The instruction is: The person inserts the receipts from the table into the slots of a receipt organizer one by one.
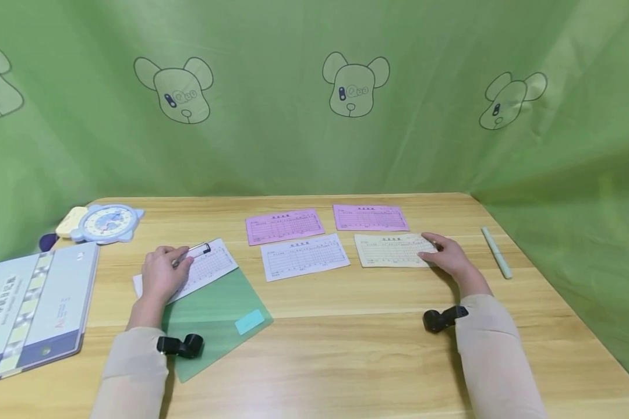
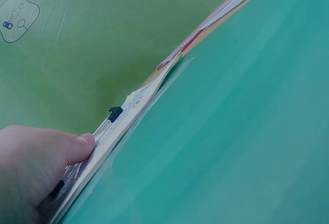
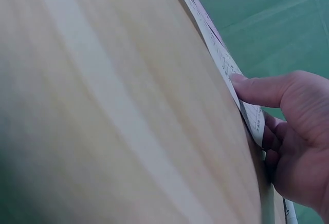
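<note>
My left hand is at the upper end of a translucent green folder, its fingers curled at a metal clip with black ends. Under that clip lies a white printed form; in the left wrist view the thumb presses down beside the clip. On the right side, my right hand pinches the right end of a cream printed form. Seen from the right wrist, the thumb is on top of the form and the other fingers are under its bent edge.
Two pink forms lie at the back, with a white form in front. A pale green pen lies at far right. At left are a large binder, a blue clock-like disc and a cream block.
</note>
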The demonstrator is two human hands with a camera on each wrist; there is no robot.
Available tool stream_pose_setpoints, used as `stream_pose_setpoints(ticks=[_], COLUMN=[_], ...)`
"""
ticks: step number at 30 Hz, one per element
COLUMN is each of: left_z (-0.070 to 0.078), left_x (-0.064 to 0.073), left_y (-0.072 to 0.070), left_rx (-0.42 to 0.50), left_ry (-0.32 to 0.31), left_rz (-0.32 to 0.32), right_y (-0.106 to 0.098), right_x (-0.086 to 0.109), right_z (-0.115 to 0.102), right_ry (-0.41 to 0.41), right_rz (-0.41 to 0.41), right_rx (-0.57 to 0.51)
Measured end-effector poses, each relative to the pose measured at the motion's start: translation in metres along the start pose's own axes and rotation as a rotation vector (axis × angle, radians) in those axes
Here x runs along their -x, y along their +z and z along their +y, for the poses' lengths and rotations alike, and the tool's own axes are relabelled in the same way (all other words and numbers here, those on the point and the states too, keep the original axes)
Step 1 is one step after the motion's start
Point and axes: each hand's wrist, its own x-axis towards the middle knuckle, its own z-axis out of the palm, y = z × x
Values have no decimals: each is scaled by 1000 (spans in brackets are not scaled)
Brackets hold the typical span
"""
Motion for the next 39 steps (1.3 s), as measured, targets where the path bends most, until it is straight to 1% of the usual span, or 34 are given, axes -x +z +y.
stream_pose_setpoints(ticks=[4, 12, 15, 20, 25, 34, 37, 39], left_z=[1, 2, 2, 2, 1, 2, 2, 2], left_x=[1, 0, 0, 0, 0, 1, 1, 1], left_y=[-1, -2, -2, -1, -2, -1, -2, -2], left_rx=[-2, 6, 8, 8, 11, 6, 6, 8], left_ry=[5, 0, -2, -2, -2, -8, -8, -8], left_rz=[4, 1, 1, 2, 10, 4, 2, 2], right_y=[1, 3, 1, -2, -2, -8, -13, -16], right_x=[1, 5, 7, 9, 11, 20, 25, 27], right_z=[2, 8, 10, 11, 10, 14, 12, 10], right_ry=[7, -57, -45, -23, -50, -48, -50, -66], right_rz=[24, 86, 85, 85, 117, 137, 135, 131], right_rx=[-46, -139, -175, -181, -162, -134, -165, -200])
